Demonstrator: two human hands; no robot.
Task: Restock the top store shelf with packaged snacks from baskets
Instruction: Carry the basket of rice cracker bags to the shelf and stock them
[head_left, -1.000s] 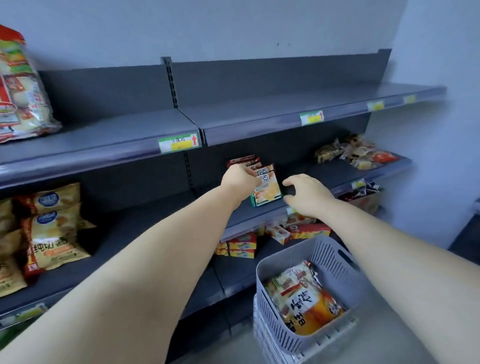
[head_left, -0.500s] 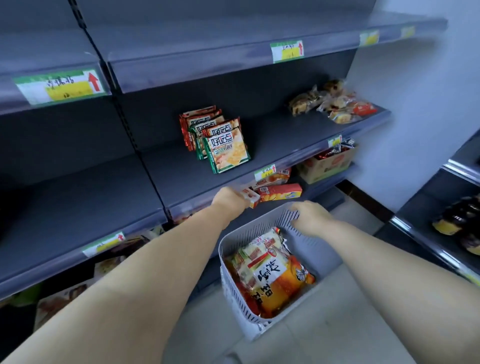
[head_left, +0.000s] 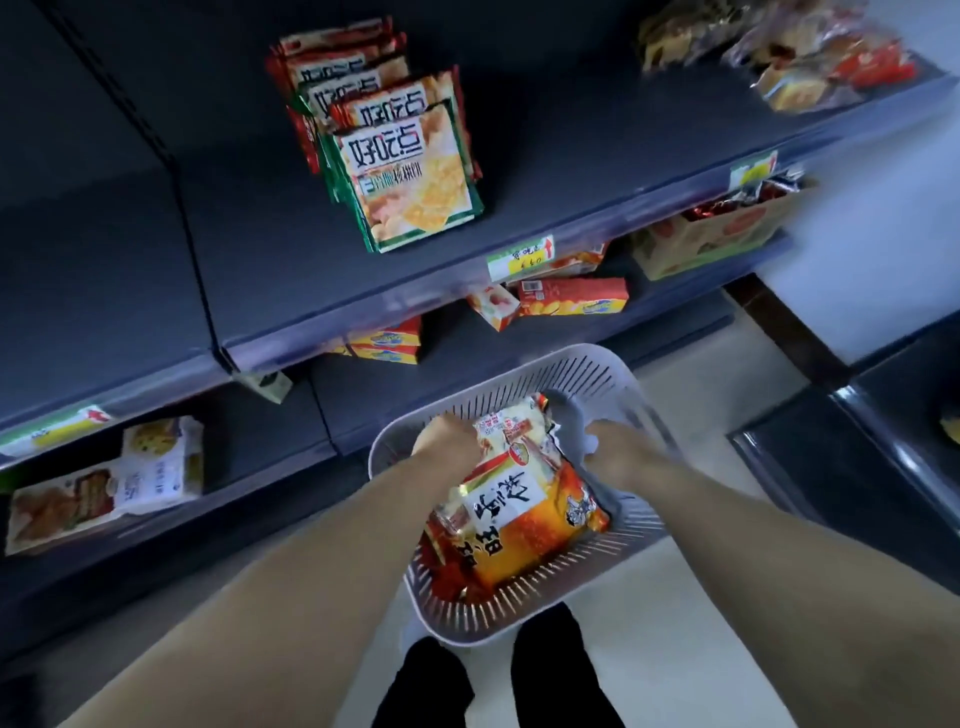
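A pale grey slotted basket (head_left: 519, 631) stands on the floor in front of my feet. A large orange and yellow snack pack (head_left: 535, 525) lies in it on top of other red packs. My left hand (head_left: 447, 441) is inside the basket, its fingers curled on the pack's upper left corner. At the pack's right edge my right hand (head_left: 618, 454) reaches down into the basket; it is blurred and its grip does not show. The top shelf is out of view.
A row of upright green and red cracker packs (head_left: 410, 171) stands on the dark shelf (head_left: 571, 171) above the basket. Clear-wrapped snacks (head_left: 810, 57) lie at its far right. Red boxes (head_left: 571, 297) and a carton (head_left: 711, 239) fill the shelf below. Another dark shelf unit (head_left: 857, 452) is at right.
My view has tipped down from the upper shelves to the basket. Both hands left the cracker packs on the shelf and dropped into the basket onto the orange snack pack.
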